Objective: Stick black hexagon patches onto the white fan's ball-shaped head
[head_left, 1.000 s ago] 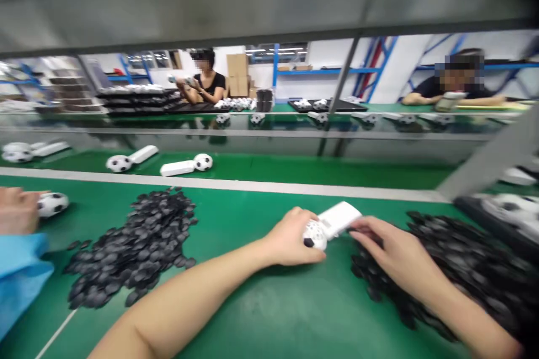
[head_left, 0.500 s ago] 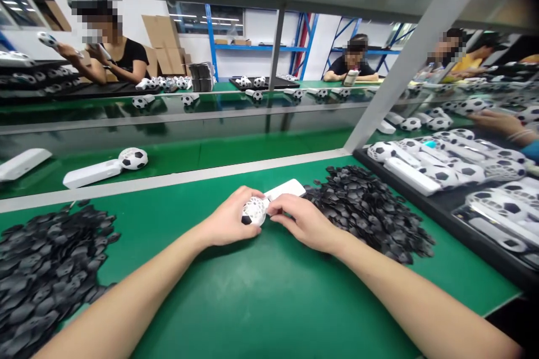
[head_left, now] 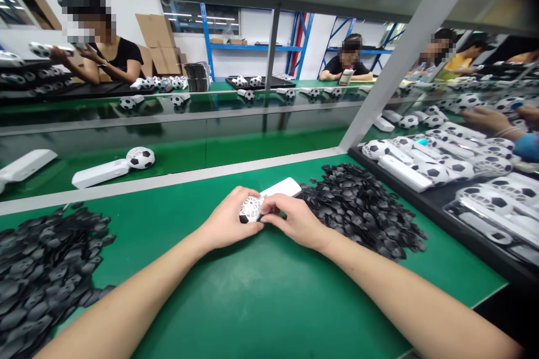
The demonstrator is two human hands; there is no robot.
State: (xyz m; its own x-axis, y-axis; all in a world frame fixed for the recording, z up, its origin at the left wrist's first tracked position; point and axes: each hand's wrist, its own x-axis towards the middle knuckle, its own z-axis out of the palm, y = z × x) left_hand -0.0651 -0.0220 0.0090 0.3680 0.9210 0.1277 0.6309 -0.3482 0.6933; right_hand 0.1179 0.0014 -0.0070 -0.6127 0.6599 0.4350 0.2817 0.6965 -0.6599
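My left hand cups the round football-patterned head of a small white hand-held fan that lies on the green bench. My right hand pinches at the fan's head from the right, fingertips against its white grille; something small and dark may be under them, but I cannot tell. The fan's white handle points away from me. A heap of small black pieces lies just right of my right hand.
A second heap of black pieces lies at the left. Finished fans rest on the conveyor strip behind. A black tray of fans sits at the right, a co-worker's hand above it. Other people sit across the line.
The view swung right a second ago and has settled. My hands with the fan sit at the centre; my right fingers have closed in on the fan's head.
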